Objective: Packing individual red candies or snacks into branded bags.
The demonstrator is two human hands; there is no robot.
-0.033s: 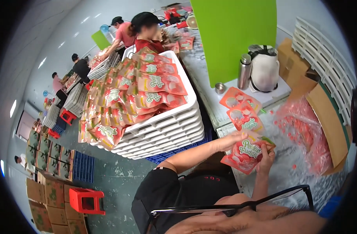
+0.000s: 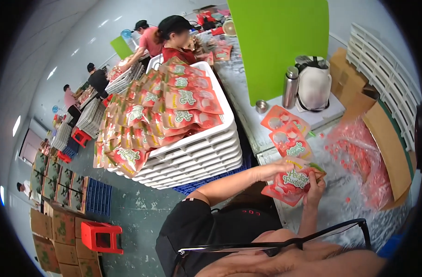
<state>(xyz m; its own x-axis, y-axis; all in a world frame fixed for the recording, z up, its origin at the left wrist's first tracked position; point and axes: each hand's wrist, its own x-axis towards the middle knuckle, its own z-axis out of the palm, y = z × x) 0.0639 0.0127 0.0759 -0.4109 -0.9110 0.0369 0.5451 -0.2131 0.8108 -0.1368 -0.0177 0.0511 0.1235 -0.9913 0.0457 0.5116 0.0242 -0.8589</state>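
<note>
A red and tan printed pouch (image 2: 290, 183) is held between my two hands over the table's near edge. My left hand (image 2: 272, 170) grips its upper left edge, with the fingers partly hidden by the pouch. At the pouch's upper right side, my right hand (image 2: 316, 188) pinches the edge near a green corner. Just beyond lie more flat red pouches (image 2: 289, 144), overlapping on the table. To the left, many filled pouches (image 2: 148, 115) are heaped in the top one of a stack of white crates (image 2: 206, 154).
On the right, a cardboard box (image 2: 388, 157) holds a clear bag of small red packets (image 2: 358, 159). A steel flask (image 2: 290, 87), a metal cup (image 2: 261, 106) and a white bag (image 2: 313, 85) stand by a green panel (image 2: 280, 46). Co-workers stand at far left; a red stool (image 2: 101, 237) is on the floor.
The view has shifted slightly. My left fingers have moved a little at the pouch's upper edge, and both hands still hold it.
</note>
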